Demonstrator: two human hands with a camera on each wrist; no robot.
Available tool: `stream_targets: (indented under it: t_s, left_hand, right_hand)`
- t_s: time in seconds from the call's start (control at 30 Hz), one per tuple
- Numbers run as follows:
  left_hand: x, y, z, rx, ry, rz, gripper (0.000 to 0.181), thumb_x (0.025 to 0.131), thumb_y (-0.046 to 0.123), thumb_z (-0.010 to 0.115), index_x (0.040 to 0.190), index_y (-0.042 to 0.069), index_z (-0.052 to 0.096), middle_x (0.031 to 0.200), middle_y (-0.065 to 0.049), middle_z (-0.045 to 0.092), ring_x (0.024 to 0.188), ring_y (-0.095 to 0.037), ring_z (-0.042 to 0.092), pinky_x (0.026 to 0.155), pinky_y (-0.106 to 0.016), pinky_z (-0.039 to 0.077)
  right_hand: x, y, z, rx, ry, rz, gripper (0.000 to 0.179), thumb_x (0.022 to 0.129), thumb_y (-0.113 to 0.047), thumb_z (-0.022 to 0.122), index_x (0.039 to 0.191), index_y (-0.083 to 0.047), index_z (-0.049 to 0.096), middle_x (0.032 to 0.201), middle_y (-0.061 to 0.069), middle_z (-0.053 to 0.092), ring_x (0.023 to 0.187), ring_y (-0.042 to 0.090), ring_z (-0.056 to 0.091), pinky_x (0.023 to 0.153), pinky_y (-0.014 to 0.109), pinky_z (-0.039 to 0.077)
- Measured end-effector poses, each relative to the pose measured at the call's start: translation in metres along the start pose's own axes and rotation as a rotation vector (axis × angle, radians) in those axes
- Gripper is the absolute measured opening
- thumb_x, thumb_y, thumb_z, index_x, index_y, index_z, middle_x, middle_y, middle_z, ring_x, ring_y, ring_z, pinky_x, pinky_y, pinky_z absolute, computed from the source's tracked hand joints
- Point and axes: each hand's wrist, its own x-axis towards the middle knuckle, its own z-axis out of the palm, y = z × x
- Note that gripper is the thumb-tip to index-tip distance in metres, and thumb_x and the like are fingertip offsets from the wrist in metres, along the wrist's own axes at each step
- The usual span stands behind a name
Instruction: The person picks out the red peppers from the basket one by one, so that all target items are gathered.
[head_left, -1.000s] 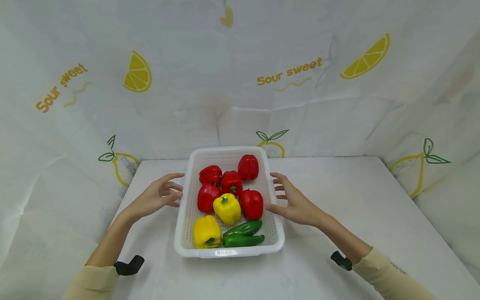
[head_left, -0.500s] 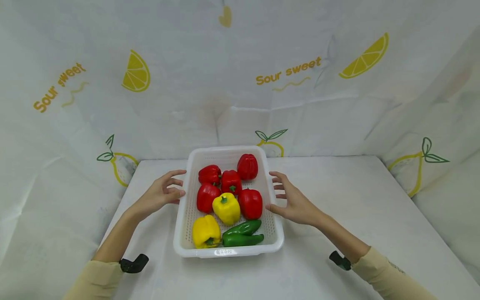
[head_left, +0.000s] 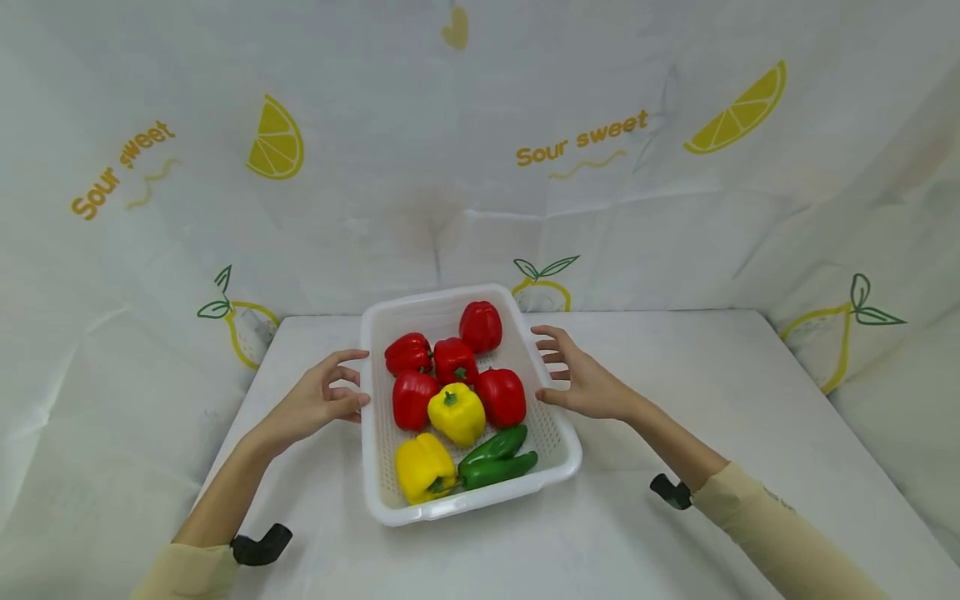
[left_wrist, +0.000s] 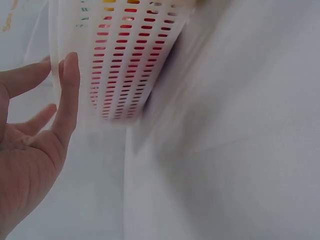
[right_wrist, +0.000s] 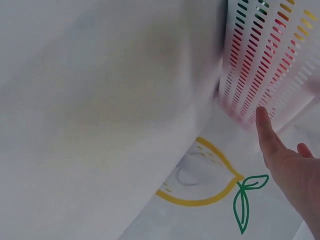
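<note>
A white plastic basket (head_left: 480, 498) stands slightly turned on the table, between both hands. Inside it are several red bell peppers (head_left: 500, 397), two yellow bell peppers (head_left: 457, 415) and green long peppers (head_left: 498, 472). My left hand (head_left: 318, 402) touches the basket's left side, thumb and fingertips right at the rim, fingers loosely bent. In the left wrist view, one fingertip (left_wrist: 71, 62) lies by the slotted wall, beneath the rim. On the other side, my right hand (head_left: 588, 379) has its fingers spread along the right rim. Its finger (right_wrist: 267, 132) reaches straight toward the slotted wall in the right wrist view.
The white-covered table (head_left: 675, 375) reaches back to a hanging white cloth (head_left: 375, 192) printed with lemons and lettering. Dark wrist mounts (head_left: 261, 546) sit on both forearms, near the beige cuffs.
The basket has turned counterclockwise, its near edge swinging right and its far edge left. My right hand has moved away from me along with it; my left has come slightly nearer.
</note>
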Motion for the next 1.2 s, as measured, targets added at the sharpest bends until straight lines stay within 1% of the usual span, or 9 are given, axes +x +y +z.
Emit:
stream_targets:
  t_s: [0.1,0.23,0.37,0.6,0.83,0.93,1.03,1.2]
  left_hand:
    - [-0.005,0.0,0.002,-0.02,-0.006,-0.007,0.076,0.1,0.014,0.076,0.163,0.008,0.035,0.131,-0.029,0.059,0.09,-0.021,0.082,0.084,-0.039,0.07]
    - [-0.011,0.001,0.005,-0.042,-0.007,-0.01,0.075,0.1,0.012,0.076,0.163,0.005,0.034,0.129,-0.03,0.059,0.088,-0.02,0.081,0.084,-0.042,0.07]
    - [-0.016,0.002,0.007,-0.073,0.002,-0.019,0.075,0.1,0.01,0.075,0.162,0.004,0.034,0.124,-0.028,0.059,0.086,-0.021,0.08,0.083,-0.041,0.07]
    - [-0.019,0.001,0.013,-0.099,0.01,-0.007,0.074,0.1,0.009,0.076,0.161,0.002,0.034,0.119,-0.026,0.06,0.085,-0.019,0.08,0.081,-0.036,0.07]
    - [-0.018,0.0,0.02,-0.144,0.053,-0.005,0.071,0.1,0.009,0.076,0.159,0.002,0.036,0.117,-0.024,0.061,0.087,-0.018,0.08,0.082,-0.039,0.07]
    - [-0.018,0.002,0.022,-0.144,0.081,-0.02,0.071,0.1,0.013,0.077,0.159,0.003,0.037,0.118,-0.024,0.062,0.088,-0.018,0.081,0.082,-0.039,0.07]
    - [-0.018,0.003,0.024,-0.146,0.112,-0.053,0.069,0.101,0.015,0.076,0.158,0.006,0.039,0.12,-0.024,0.063,0.09,-0.017,0.082,0.085,-0.037,0.07]
    - [-0.017,0.006,0.026,-0.158,0.143,-0.099,0.066,0.101,0.015,0.075,0.157,0.008,0.042,0.123,-0.024,0.063,0.093,-0.017,0.081,0.089,-0.041,0.069]
  right_hand:
    - [0.006,0.0,-0.004,0.026,-0.031,-0.006,0.091,0.092,-0.003,0.078,0.166,-0.009,0.024,0.164,0.027,0.046,0.142,0.052,0.057,0.112,0.068,0.055]
    - [0.012,0.0,-0.007,0.05,-0.059,-0.007,0.094,0.091,0.0,0.078,0.167,-0.009,0.023,0.166,0.026,0.043,0.144,0.051,0.055,0.114,0.07,0.053]
    - [0.018,0.0,-0.011,0.071,-0.091,-0.012,0.094,0.091,0.002,0.076,0.168,-0.009,0.022,0.167,0.027,0.041,0.145,0.052,0.053,0.115,0.071,0.051]
    - [0.03,0.004,-0.02,0.116,-0.135,-0.036,0.09,0.093,0.007,0.072,0.168,-0.008,0.023,0.167,0.029,0.04,0.145,0.056,0.053,0.113,0.069,0.053]
    - [0.037,0.005,-0.024,0.107,-0.154,-0.033,0.088,0.094,0.009,0.07,0.167,-0.007,0.024,0.166,0.03,0.042,0.145,0.056,0.053,0.113,0.067,0.054]
    - [0.037,0.006,-0.024,0.096,-0.154,-0.022,0.09,0.093,0.008,0.072,0.167,-0.008,0.024,0.166,0.029,0.042,0.145,0.055,0.053,0.114,0.067,0.054]
    - [0.038,0.007,-0.025,0.079,-0.161,-0.014,0.093,0.092,0.005,0.075,0.168,-0.008,0.023,0.167,0.028,0.041,0.145,0.054,0.053,0.114,0.065,0.054]
    - [0.042,-0.003,-0.029,0.021,-0.209,0.02,0.097,0.093,-0.005,0.079,0.168,-0.007,0.018,0.167,0.03,0.038,0.147,0.054,0.05,0.117,0.067,0.051]
